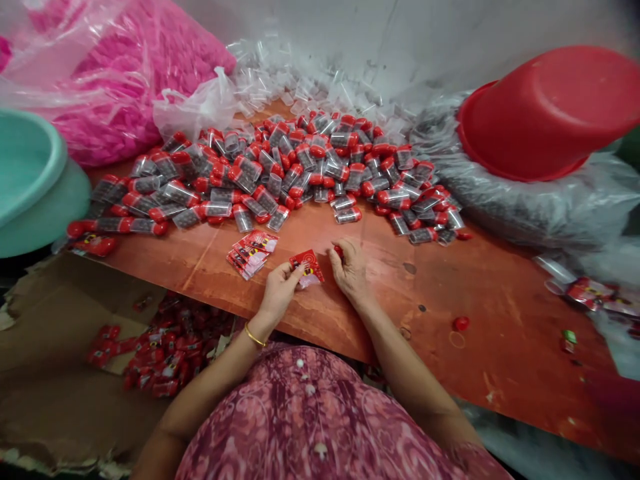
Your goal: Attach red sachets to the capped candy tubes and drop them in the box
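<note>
My left hand (280,287) pinches a small red printed sleeve label (307,267) over the brown wooden table (450,293). My right hand (349,267) is closed around a small red-capped tube whose red end (339,251) shows at the fingertips. It sits right beside the label. A short stack of the same red labels (251,252) lies just left of my left hand. Beyond both hands spreads a large heap of clear tubes with red caps (280,173).
A teal basin (30,180) stands at the left and an overturned red basin (545,113) rests on grey plastic bags at the right. A pink-filled bag (125,73) lies at the back left. Finished red tubes (165,347) fill a cardboard box below the table's edge. A loose red cap (461,323) lies on the table.
</note>
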`<state>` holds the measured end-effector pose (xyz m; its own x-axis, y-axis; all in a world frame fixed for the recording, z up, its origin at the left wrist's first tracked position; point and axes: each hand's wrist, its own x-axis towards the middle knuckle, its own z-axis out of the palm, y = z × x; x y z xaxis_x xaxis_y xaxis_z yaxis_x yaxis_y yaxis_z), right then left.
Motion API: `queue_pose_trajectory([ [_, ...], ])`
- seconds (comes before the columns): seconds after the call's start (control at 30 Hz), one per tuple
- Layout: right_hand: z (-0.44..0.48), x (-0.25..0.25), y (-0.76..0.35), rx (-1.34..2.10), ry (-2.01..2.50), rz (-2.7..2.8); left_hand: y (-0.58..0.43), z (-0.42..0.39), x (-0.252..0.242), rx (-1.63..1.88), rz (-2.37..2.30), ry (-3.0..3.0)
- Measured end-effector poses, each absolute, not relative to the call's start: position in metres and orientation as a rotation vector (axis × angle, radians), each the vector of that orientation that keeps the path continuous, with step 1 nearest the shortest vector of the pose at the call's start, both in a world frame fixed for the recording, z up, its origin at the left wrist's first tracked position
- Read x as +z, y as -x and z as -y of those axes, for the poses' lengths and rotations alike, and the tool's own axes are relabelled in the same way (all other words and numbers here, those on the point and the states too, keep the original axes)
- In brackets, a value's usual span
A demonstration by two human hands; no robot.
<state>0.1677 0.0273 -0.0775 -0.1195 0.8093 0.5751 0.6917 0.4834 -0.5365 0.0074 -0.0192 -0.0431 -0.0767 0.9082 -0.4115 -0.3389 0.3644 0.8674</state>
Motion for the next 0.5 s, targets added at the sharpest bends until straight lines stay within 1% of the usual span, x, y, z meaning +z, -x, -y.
queue_pose_trajectory([
  [0.17,-0.016,-0.081,-0.182,0.103,1.261,1.945,-0.010,0.019,-0.048,1.130,-1.220,-0.717],
  [0.27,-0.014,-0.080,-0.186,0.142,1.306,1.895,-0.013,0.019,-0.051,1.125,-1.246,-0.799],
  [0.37,-0.017,-0.075,-0.180,0.329,1.346,1.563,-0.017,0.021,-0.049,1.066,-1.203,-0.909],
  [0.5,-0.020,-0.064,-0.158,0.751,1.208,1.040,-0.024,0.025,-0.035,0.890,-0.951,-1.237],
])
